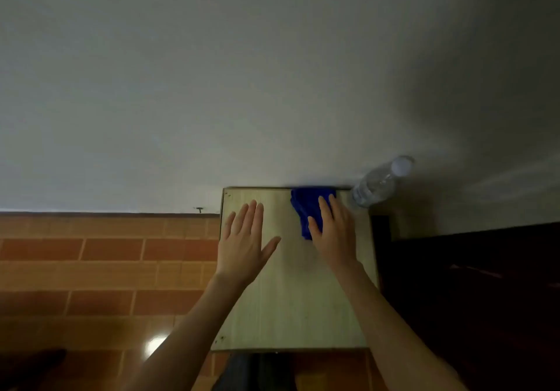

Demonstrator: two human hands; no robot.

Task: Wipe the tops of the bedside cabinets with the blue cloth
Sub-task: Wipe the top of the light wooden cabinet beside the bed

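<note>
A pale wooden bedside cabinet top (297, 299) fills the lower middle of the head view, standing against a white wall. The blue cloth (306, 208) lies bunched at the far right part of the top, near the wall. My right hand (331, 233) presses flat on the cloth with straight fingers, covering its near side. My left hand (247, 239) rests flat on the bare wood at the far left of the top, fingers spread, apart from the cloth.
A clear plastic water bottle (378, 183) stands at the cabinet's far right corner by the wall. A dark piece of furniture (472, 299) adjoins the cabinet on the right. Orange-brown floor tiles (106, 269) lie to the left.
</note>
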